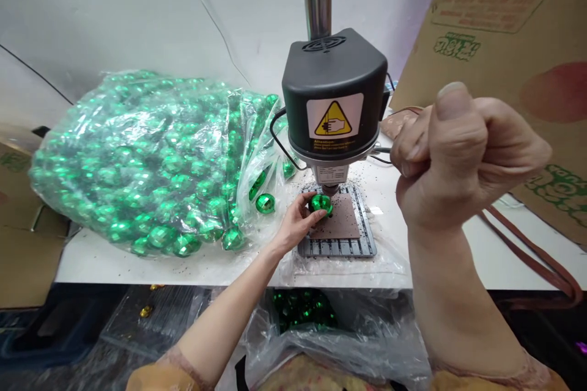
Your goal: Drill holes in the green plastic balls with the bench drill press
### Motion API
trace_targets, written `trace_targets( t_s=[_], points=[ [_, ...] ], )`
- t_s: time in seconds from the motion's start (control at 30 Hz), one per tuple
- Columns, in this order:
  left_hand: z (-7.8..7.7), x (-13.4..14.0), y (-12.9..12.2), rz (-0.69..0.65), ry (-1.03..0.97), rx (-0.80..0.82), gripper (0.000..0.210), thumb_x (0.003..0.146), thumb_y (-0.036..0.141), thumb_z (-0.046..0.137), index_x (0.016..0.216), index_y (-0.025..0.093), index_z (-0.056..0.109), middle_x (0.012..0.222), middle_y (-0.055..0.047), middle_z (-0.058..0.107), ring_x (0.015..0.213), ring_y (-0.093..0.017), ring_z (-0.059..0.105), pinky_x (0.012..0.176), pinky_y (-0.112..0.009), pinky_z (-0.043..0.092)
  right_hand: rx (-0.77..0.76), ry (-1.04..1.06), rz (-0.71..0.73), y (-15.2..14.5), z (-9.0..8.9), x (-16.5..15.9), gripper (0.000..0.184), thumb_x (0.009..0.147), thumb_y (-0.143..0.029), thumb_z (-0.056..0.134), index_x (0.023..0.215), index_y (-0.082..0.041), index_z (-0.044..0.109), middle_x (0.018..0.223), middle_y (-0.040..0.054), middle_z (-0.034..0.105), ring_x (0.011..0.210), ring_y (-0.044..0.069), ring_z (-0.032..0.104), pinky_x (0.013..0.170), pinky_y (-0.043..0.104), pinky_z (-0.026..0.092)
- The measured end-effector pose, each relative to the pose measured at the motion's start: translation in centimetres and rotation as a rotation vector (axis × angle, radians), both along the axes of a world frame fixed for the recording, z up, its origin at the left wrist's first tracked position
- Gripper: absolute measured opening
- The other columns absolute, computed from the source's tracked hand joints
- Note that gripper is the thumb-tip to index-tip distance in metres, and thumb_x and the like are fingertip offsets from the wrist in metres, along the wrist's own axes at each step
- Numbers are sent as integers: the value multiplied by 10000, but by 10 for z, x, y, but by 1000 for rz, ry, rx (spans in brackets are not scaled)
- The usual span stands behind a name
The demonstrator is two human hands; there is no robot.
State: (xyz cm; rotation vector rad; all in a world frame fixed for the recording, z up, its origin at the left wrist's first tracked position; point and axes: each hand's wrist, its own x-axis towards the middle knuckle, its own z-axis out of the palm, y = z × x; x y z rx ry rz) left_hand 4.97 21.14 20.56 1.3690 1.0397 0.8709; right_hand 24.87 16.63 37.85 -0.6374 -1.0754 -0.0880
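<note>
My left hand [300, 220] pinches a shiny green faceted ball [320, 203] between thumb and fingers. The ball rests on a brown board [342, 220] lying on the slotted metal base [337, 248] of a small drill press [337, 91]. Directly above the ball is the chuck [328, 190]; whether the bit touches the ball is hidden. Raised at the right, my right hand [452, 156] is closed in a fist round the end of the press's lever, whose thin metal rod [383, 149] runs into the fingers.
A large clear bag [137, 159] of green balls fills the left of the white table [183, 269]. One loose ball [265, 203] lies by its mouth. Below the table edge, more green balls [305, 308] sit in plastic. Cardboard [504, 67] and a brown strap [541, 256] are at right.
</note>
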Motion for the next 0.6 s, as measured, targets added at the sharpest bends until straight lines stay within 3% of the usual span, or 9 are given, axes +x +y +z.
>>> trace_targets(
  t_s=[0.13,0.3,0.4,0.5,0.6],
  points=[
    [-4,5,-1,-2,-2,48,785,751,624,1071,1351,207,783,1010,-27,788,745,-151,603,651,-282,500,11,6,2,1,0,0,599,1142,-451,708,644,-219,469,580,-62,368,502,73,393,572,351,356],
    [-4,10,-6,-15,173,113,730,751,514,1089,1366,216,832,801,37,673,712,-171,584,645,-295,477,2,19,10,1,1,-2,593,1140,-428,709,638,-222,469,578,-56,355,503,86,387,572,356,348],
    [-4,15,-11,42,300,268,639,736,390,1110,1309,247,866,977,-22,758,959,-257,718,845,-365,602,-6,27,17,1,2,-2,594,1134,-415,714,627,-228,466,571,-54,338,499,95,391,565,364,342],
    [-5,20,-14,89,316,327,609,739,305,1108,1293,261,861,1238,-89,791,1254,-341,742,1089,-464,640,-6,23,19,1,2,-1,583,1129,-416,719,627,-230,486,559,-55,352,491,100,393,560,370,333],
    [-7,22,-14,77,273,302,612,754,308,1113,1302,261,845,1296,-106,784,1325,-369,725,1177,-520,623,15,12,12,0,-1,0,599,1127,-434,725,624,-223,477,545,-63,349,477,87,377,549,369,323]
  ],
)
